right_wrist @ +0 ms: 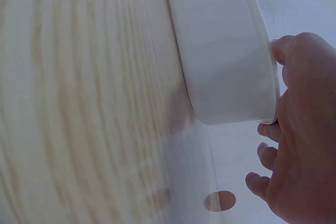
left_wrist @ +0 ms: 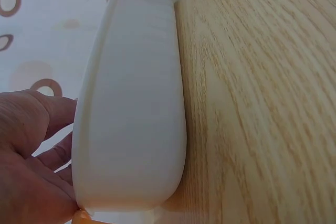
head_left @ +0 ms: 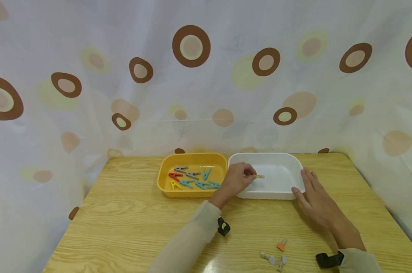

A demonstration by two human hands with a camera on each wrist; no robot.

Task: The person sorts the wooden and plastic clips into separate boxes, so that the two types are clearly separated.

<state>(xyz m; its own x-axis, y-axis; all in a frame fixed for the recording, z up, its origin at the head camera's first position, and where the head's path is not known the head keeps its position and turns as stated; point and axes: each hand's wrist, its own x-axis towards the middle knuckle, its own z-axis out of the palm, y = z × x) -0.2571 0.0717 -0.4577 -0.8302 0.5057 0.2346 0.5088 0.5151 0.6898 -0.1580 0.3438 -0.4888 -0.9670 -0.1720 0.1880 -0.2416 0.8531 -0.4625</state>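
Note:
My left hand [head_left: 238, 178] reaches over the near left side of the white tray [head_left: 281, 195]. Between its thumb and fingers it pinches a small wooden clothespin [head_left: 260, 176], whose end sticks out to the right inside the tray. In the left wrist view the tray wall [left_wrist: 131, 98] hides the fingertips and the clothespin. At the tray's near right corner, my right hand [head_left: 316, 201] rests against the rim with its fingers extended; the right wrist view shows the thumb at the rim of the white wall [right_wrist: 226, 51].
A yellow tray [head_left: 192, 194] stands left of the white one, holding several coloured plastic clothespins [head_left: 193, 175]. Three small wooden clothespins with heart shapes, one orange [head_left: 281, 245] and two pale [head_left: 269, 258], lie on the wooden table [head_left: 124, 227] near its front. A patterned curtain [head_left: 206, 94] hangs behind.

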